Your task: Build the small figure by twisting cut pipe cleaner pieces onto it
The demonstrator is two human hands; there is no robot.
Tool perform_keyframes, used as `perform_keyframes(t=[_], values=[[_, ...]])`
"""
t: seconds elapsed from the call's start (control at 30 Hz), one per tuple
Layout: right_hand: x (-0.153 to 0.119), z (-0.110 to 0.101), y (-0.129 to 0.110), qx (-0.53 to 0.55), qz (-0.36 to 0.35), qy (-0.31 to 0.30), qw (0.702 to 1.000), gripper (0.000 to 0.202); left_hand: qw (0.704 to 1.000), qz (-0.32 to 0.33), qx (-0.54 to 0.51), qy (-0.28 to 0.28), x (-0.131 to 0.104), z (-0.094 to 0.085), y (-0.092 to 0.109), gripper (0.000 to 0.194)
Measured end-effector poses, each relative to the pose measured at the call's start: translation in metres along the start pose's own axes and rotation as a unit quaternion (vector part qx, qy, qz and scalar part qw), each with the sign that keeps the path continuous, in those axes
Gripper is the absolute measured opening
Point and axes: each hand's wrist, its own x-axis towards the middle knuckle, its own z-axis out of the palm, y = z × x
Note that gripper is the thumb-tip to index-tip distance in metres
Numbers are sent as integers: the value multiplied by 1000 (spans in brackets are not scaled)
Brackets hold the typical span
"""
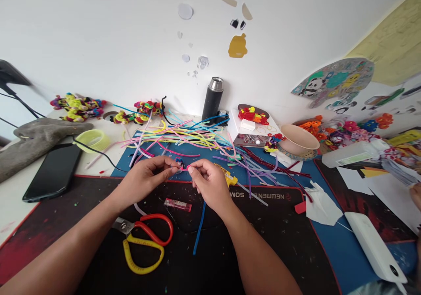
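Between my two hands runs a short pink pipe cleaner [184, 169], pinched at both ends. My left hand [154, 174] grips one end with thumb and fingertips; my right hand [208, 181] closes on the other, where the piece looks bent or curled. Just behind it is a small dark blue and red thing [178, 160], partly hidden by my fingers. Below my hands lies a pink lighter [178, 204]. A blue pipe cleaner [199, 229] stretches downward from beneath my right hand. Scissors [149, 242] with red and yellow handles rest by my left forearm.
Loose coloured pipe cleaners [177, 135] spread behind my hands. A yellow glue gun [229, 177] sits partly behind my right hand. Further back stand a black thermos [212, 100] and a beige bowl [299, 140]. A phone [54, 172] lies left, a white power bank [375, 247] right.
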Motion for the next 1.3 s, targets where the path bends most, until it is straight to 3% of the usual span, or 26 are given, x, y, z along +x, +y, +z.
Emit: perform_keyframes(t=[0.3, 0.63, 0.87, 1.3], values=[[0, 0, 0, -7, 0, 2, 1000, 27, 1000, -4, 4, 1, -1, 2, 1, 57], [0, 1, 1, -36, -2, 8, 999, 23, 1000, 5, -6, -4, -1, 1, -3, 45], [-1, 1, 0, -40, 1, 7, 999, 24, 1000, 1, -7, 0, -1, 1, 1, 51], [0, 1, 2, -58, -2, 7, 998, 28, 998, 20, 3, -58, -2, 1, 4, 35]])
